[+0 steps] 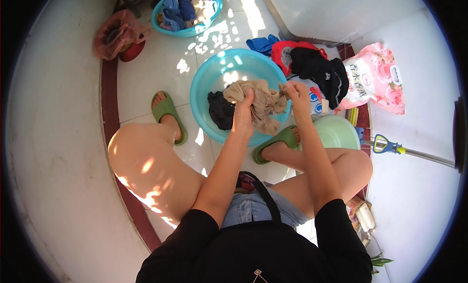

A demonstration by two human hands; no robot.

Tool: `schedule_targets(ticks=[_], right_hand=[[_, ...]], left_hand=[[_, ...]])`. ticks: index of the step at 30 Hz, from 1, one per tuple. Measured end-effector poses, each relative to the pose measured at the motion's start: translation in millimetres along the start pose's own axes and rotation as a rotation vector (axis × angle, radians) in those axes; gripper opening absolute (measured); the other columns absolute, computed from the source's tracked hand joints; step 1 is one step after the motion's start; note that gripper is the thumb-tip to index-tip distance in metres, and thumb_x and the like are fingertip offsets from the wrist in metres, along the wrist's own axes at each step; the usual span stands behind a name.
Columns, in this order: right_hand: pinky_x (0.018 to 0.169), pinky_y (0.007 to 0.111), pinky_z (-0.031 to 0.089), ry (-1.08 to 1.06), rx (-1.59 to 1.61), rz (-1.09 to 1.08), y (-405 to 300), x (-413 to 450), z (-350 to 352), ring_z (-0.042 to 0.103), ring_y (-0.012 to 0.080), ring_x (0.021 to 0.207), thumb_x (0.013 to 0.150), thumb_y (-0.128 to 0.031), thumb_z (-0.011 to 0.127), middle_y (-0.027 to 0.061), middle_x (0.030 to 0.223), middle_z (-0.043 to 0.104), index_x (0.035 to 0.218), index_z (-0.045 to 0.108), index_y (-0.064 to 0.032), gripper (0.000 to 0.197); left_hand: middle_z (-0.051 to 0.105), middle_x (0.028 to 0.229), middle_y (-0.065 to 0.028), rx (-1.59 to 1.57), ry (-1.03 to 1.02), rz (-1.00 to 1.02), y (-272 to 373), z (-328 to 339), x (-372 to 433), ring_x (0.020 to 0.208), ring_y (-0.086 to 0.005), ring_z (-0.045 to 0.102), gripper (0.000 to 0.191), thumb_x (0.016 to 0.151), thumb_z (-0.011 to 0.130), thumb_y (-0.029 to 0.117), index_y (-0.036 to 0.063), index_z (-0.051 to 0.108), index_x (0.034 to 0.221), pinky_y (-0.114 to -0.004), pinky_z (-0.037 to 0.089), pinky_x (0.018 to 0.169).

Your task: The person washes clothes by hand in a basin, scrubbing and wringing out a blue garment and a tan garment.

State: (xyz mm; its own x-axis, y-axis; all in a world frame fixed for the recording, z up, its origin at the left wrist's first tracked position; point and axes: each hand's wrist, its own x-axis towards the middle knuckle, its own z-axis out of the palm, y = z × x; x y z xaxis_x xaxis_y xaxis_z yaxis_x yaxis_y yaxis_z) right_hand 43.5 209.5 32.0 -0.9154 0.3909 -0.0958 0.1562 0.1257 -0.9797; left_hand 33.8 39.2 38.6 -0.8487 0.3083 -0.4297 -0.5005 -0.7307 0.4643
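A bunched beige cloth [259, 96] is held up over a light-blue plastic basin [195, 91] on the floor between my feet. My left hand [243, 113] grips the cloth's near left side, thumb pointing up. At the cloth's right edge, my right hand [299, 96] pinches a small gathered part between the fingers. Inside the basin, a dark crumpled cloth [220, 109] lies at the left, partly behind my left hand. The beige cloth hides much of the basin's right side.
Another blue basin [157, 21] holds clothes at the back. Right of my basin lie black clothing [314, 69], a red-rimmed item [280, 58] and a pink laundry-powder bag [380, 78]. A pale green basin [334, 135] and a mop pole [427, 156] are by my right knee.
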Motion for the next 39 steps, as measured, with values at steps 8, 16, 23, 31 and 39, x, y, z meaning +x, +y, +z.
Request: schedule_targets(ticks=[8,16,23,31,39], right_hand=[[0.068,0.023,0.047,-0.274,0.06,0.12,-67.7,-2.7,-3.5,0.056,0.0078,0.077,0.075,-0.017,0.073,0.0011,0.086,0.061,0.106,0.059,-0.0041,0.036],[0.065,0.025,0.043,-0.454,-0.299,-0.513,-123.1,-59.9,50.8,0.052,0.0144,0.074,0.07,-0.011,0.075,0.0057,0.085,0.052,0.087,0.058,0.0009,0.027],[0.079,0.034,0.046,-0.288,-0.289,-0.502,-80.6,-22.1,29.6,0.055,0.0255,0.096,0.079,-0.025,0.068,0.0103,0.108,0.058,0.104,0.063,-0.0071,0.031],[0.063,0.029,0.045,-0.342,-0.502,-0.03,-33.0,9.4,-4.5,0.056,0.016,0.077,0.079,-0.038,0.068,0.0067,0.09,0.059,0.11,0.058,-0.0052,0.047],[0.06,0.021,0.043,-0.134,0.199,0.088,-55.8,14.3,-15.7,0.054,0.0068,0.066,0.081,-0.026,0.068,-0.0011,0.076,0.059,0.091,0.06,-0.0058,0.024]], left_hand=[[0.061,0.101,-0.0081,0.847,-0.143,0.177,37.7,10.4,4.6,0.091,-0.0177,0.059,0.03,0.073,0.058,0.004,0.0023,0.06,0.103,-0.029,0.045,0.079],[0.054,0.113,-0.0121,1.348,0.574,0.822,35.4,4.8,1.4,0.102,-0.0254,0.053,0.035,0.076,0.062,0.019,0.0084,0.06,0.109,-0.035,0.044,0.085],[0.057,0.112,-0.0088,1.605,-0.301,0.974,49.5,18.4,-8.3,0.101,-0.025,0.055,0.035,0.08,0.056,0.022,0.0115,0.056,0.114,-0.034,0.045,0.086],[0.05,0.127,-0.0076,1.716,-0.248,0.673,14.4,-39.2,8.0,0.117,-0.0207,0.047,0.045,0.088,0.05,0.029,0.0098,0.045,0.128,-0.03,0.037,0.099],[0.044,0.133,-0.0089,0.773,-0.429,0.25,9.7,-34.5,9.9,0.12,-0.0187,0.043,0.052,0.09,0.052,0.024,0.0034,0.034,0.134,-0.029,0.034,0.103]])
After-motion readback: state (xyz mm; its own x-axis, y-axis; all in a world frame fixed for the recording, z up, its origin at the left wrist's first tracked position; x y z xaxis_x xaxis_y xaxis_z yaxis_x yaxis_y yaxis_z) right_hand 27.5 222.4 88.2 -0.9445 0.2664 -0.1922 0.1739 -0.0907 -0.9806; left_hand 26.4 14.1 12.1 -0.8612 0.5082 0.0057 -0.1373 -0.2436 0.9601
